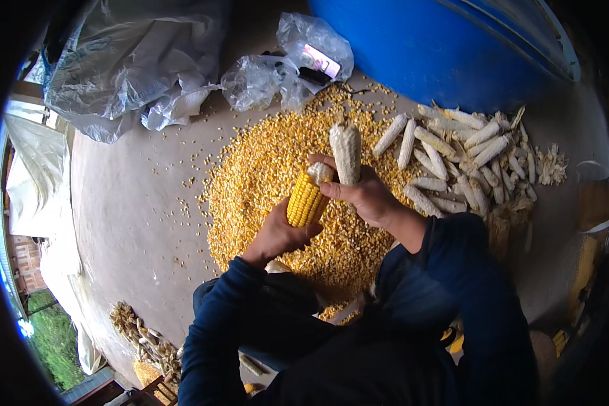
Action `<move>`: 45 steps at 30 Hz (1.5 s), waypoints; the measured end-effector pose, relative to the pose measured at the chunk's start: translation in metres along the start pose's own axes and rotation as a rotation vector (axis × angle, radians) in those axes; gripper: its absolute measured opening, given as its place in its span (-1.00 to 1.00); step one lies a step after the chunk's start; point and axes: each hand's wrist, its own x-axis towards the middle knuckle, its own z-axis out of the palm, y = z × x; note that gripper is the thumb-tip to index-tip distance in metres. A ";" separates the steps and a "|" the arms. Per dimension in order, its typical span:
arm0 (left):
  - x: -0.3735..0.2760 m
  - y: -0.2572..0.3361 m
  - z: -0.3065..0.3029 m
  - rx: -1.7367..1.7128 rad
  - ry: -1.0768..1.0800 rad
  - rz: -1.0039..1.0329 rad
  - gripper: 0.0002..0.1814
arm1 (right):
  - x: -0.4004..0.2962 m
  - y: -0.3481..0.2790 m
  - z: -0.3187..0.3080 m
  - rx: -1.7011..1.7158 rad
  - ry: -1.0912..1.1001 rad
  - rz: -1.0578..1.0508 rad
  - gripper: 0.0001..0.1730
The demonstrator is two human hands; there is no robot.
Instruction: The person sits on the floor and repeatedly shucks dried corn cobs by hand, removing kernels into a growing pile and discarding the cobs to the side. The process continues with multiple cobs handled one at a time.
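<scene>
My left hand (282,234) is wrapped around the lower part of a yellow ear of corn (304,203). The ear tilts up to the right, and its upper end is a bare whitish tip. In my right hand (368,195) stands a stripped pale corn cob (345,147), roughly upright. The right thumb and a finger also touch the top of the yellow ear, so the two hands nearly meet. Below them spreads a wide heap of loose corn kernels (254,172). Part of each palm is hidden.
Several bare cobs (479,152) lie piled at the right. Beyond the heap stand a large blue container (436,45) and clear plastic bags (254,81), with a lit phone (320,61). A big plastic sack (132,66) lies at the upper left. Husks and cobs (149,340) are at lower left.
</scene>
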 end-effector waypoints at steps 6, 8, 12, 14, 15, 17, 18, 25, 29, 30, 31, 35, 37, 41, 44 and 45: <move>0.004 0.006 0.009 0.038 0.080 -0.087 -0.35 | 0.004 -0.002 -0.002 0.063 -0.061 0.006 -0.29; 0.006 -0.010 0.007 0.097 0.135 0.042 -0.35 | 0.005 0.001 0.002 0.032 -0.037 0.010 -0.32; 0.013 -0.027 0.008 0.245 0.173 0.197 -0.41 | 0.007 0.015 0.003 -0.065 0.061 -0.053 -0.42; 0.010 -0.028 0.012 0.190 0.172 0.164 -0.42 | 0.006 0.021 0.001 -0.086 0.089 -0.051 -0.50; 0.009 -0.023 0.013 0.202 0.154 0.147 -0.43 | 0.006 0.021 -0.002 -0.070 0.092 -0.038 -0.51; 0.007 -0.013 0.011 0.225 0.120 0.114 -0.44 | 0.006 0.018 -0.007 -0.040 0.096 -0.013 -0.52; 0.006 -0.011 0.009 0.175 0.102 0.105 -0.46 | 0.006 0.017 -0.005 0.038 0.088 0.013 -0.52; 0.002 0.001 0.000 0.008 -0.007 -0.033 -0.42 | 0.006 -0.001 -0.005 -0.021 -0.018 -0.018 -0.46; 0.001 -0.003 -0.001 0.016 0.008 -0.030 -0.43 | 0.009 0.003 -0.003 -0.282 0.026 -0.083 -0.53; 0.002 -0.004 0.004 -0.014 0.009 -0.056 -0.41 | 0.009 0.010 -0.005 -0.329 0.105 -0.078 -0.61; 0.006 0.000 0.008 0.086 0.063 -0.097 -0.35 | 0.014 0.012 -0.010 -0.272 0.135 -0.120 -0.66; 0.007 -0.024 0.016 0.161 0.126 0.058 -0.33 | 0.011 0.024 -0.004 -0.107 0.218 -0.045 -0.63; 0.009 -0.030 0.014 0.181 0.142 0.121 -0.38 | 0.013 0.024 -0.001 0.004 0.225 -0.007 -0.61; 0.007 -0.006 0.011 0.127 0.122 -0.069 -0.32 | 0.011 0.011 0.002 -0.074 0.151 -0.033 -0.58; 0.007 -0.017 0.012 0.132 0.138 0.051 -0.33 | 0.012 0.017 -0.001 -0.075 0.109 -0.052 -0.53; 0.007 -0.019 0.011 0.136 0.127 0.043 -0.33 | 0.012 0.016 -0.001 -0.051 0.091 -0.042 -0.53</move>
